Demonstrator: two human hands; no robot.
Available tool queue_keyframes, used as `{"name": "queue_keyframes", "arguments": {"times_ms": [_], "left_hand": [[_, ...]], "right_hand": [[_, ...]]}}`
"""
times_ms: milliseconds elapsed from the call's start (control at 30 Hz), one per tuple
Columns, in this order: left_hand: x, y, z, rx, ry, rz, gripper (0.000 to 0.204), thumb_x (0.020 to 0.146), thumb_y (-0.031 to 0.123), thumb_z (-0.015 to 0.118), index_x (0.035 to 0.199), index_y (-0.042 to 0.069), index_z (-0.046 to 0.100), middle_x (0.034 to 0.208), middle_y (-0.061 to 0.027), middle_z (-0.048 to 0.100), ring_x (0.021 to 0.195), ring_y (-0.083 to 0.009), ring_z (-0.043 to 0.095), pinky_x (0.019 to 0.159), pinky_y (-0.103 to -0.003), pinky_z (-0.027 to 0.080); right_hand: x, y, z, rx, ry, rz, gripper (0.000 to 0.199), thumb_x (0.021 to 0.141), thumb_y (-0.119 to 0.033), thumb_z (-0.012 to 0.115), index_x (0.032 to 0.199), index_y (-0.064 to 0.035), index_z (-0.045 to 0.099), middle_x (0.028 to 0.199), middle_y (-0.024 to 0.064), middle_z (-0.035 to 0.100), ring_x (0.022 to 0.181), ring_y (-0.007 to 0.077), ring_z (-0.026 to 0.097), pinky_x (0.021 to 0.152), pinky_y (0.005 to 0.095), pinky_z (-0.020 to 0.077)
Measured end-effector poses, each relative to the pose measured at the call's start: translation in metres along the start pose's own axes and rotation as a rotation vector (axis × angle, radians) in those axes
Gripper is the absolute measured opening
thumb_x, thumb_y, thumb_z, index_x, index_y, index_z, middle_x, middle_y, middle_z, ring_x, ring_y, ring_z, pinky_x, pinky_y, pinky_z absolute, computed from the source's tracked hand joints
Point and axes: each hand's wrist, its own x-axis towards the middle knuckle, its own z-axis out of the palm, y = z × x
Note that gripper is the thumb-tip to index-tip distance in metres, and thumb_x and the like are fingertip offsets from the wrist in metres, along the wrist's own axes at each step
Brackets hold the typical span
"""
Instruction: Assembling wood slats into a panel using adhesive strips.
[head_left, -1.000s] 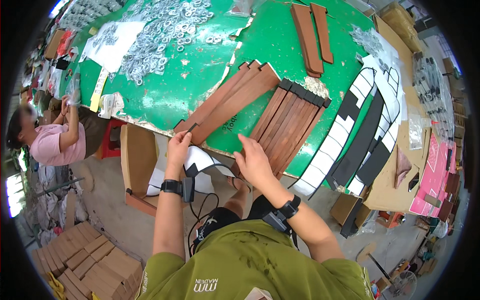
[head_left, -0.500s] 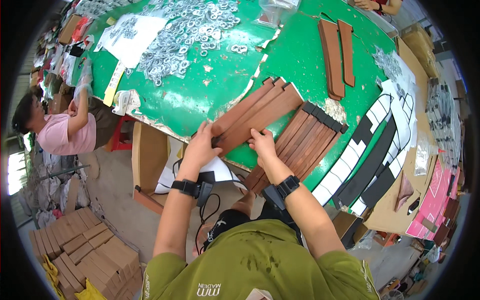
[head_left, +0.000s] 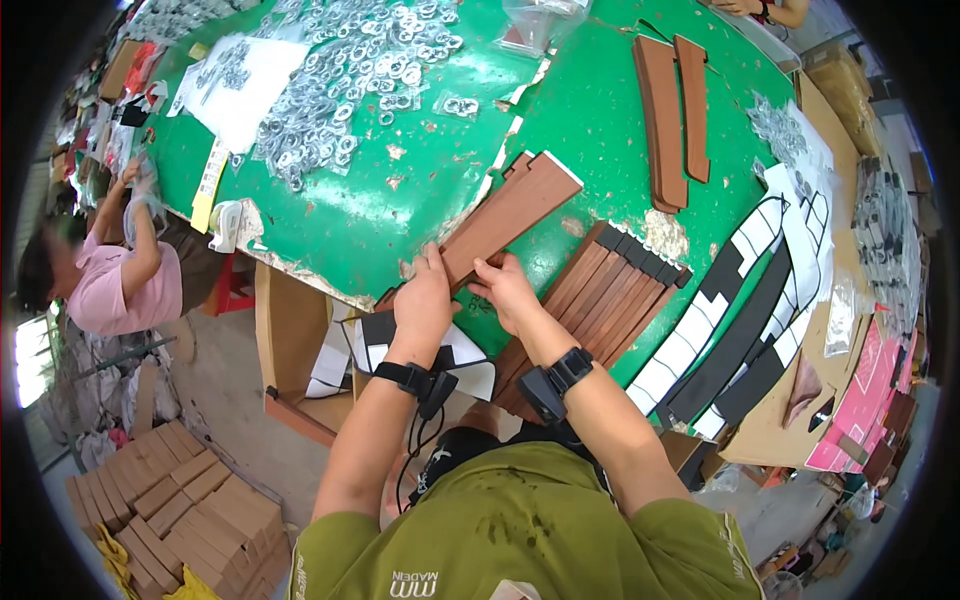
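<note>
A small stack of flat brown strips lies slanted across the table's near edge, its far end pale-edged. My left hand is closed round the near end of these strips, on their left side. Fingers bent, my right hand grips the right edge of the same stack close by. Right of that hand rests a row of similar brown strips with black far ends, packed side by side. The undersides of the held strips are hidden.
Many bagged metal rings cover the green table's far left. Two brown strips lie farther back. Black-and-white strips lie at right. An open carton stands below the near edge. A person in pink sits at left.
The held strips, fanned apart before, now lie nearly on top of one another. My left hand has moved right, closer to my right hand. The view has shifted slightly.
</note>
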Motion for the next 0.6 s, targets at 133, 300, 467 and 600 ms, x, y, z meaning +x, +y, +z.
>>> {"name": "queue_keyframes", "arguments": {"times_ms": [133, 300, 467, 600], "left_hand": [[0.014, -0.019, 0.019, 0.113, 0.152, 0.062, 0.086, 0.068, 0.014, 0.083, 0.139, -0.002, 0.039, 0.108, -0.017, 0.062, 0.084, -0.0321, 0.07, 0.067, -0.037, 0.059], [0.019, -0.024, 0.006, 0.002, 0.016, 0.002, 0.074, 0.07, 0.014, 0.081, 0.133, 0.005, 0.044, 0.11, -0.0161, 0.064, 0.087, -0.0366, 0.069, 0.07, -0.045, 0.057], [0.008, -0.026, -0.007, -0.003, 0.007, 0.028, 0.063, 0.071, 0.015, 0.08, 0.124, 0.005, 0.048, 0.108, -0.0179, 0.065, 0.087, -0.038, 0.068, 0.07, -0.046, 0.057], [-0.014, -0.017, -0.05, -0.067, 0.063, -0.057, 0.066, 0.073, 0.017, 0.079, 0.13, 0.004, 0.047, 0.115, -0.0205, 0.064, 0.096, -0.0398, 0.066, 0.079, -0.047, 0.055]], "right_hand": [[0.002, 0.003, 0.002, -0.128, -0.118, 0.032, 0.045, 0.098, -0.024, 0.062, 0.129, 0.0008, 0.039, 0.125, 0.0146, 0.053, 0.114, 0.0262, 0.056, 0.091, 0.0391, 0.0509], [-0.004, 0.0, 0.012, -0.242, 0.009, -0.104, 0.055, 0.096, -0.023, 0.063, 0.137, 0.0004, 0.034, 0.127, 0.0144, 0.052, 0.116, 0.0247, 0.054, 0.091, 0.0371, 0.0494], [-0.016, 0.016, 0.02, 0.103, 0.022, -0.258, 0.063, 0.091, -0.012, 0.065, 0.141, -0.0001, 0.029, 0.122, 0.0126, 0.051, 0.11, 0.02, 0.052, 0.095, 0.033, 0.0448], [-0.008, 0.032, 0.027, 0.008, -0.085, -0.531, 0.067, 0.09, -0.002, 0.063, 0.145, -0.001, 0.025, 0.121, 0.0104, 0.051, 0.108, 0.0195, 0.053, 0.095, 0.034, 0.0472]]}}
